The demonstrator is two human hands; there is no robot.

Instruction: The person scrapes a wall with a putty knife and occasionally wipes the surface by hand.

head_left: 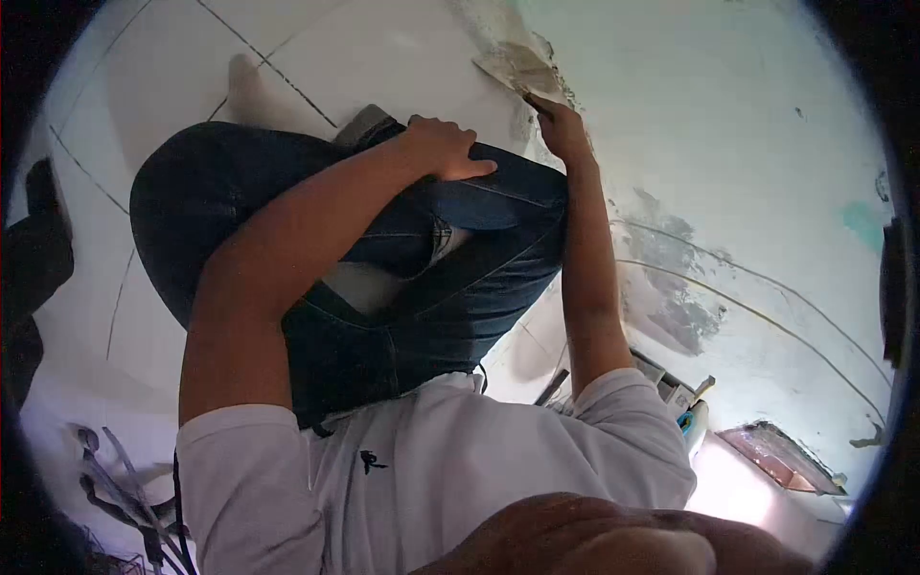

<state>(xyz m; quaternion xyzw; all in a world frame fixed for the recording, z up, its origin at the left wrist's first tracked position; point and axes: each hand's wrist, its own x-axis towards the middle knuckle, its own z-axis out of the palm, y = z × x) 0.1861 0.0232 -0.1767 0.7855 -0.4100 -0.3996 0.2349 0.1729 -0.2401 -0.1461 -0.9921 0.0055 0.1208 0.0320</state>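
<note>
My left hand (448,149) rests on the dark blue jeans (316,172) near my knee, its fingers apart and nothing in it. At the foot of the pale wall, my right hand (563,129) is wrapped round the dark handle of a scraper (522,69). The scraper's broad, whitish blade lies by the worn edge where the wall (709,125) meets the tiled floor (402,57). Rough, chipped patches show along that edge. My fingertips on the handle are partly hidden.
Two thin cables (747,299) run along the wall past a grey stained patch (676,278). Behind my right arm are boxes and other items (671,388). Dark objects (36,249) lie at the far left, with metal rods (129,489) at the lower left.
</note>
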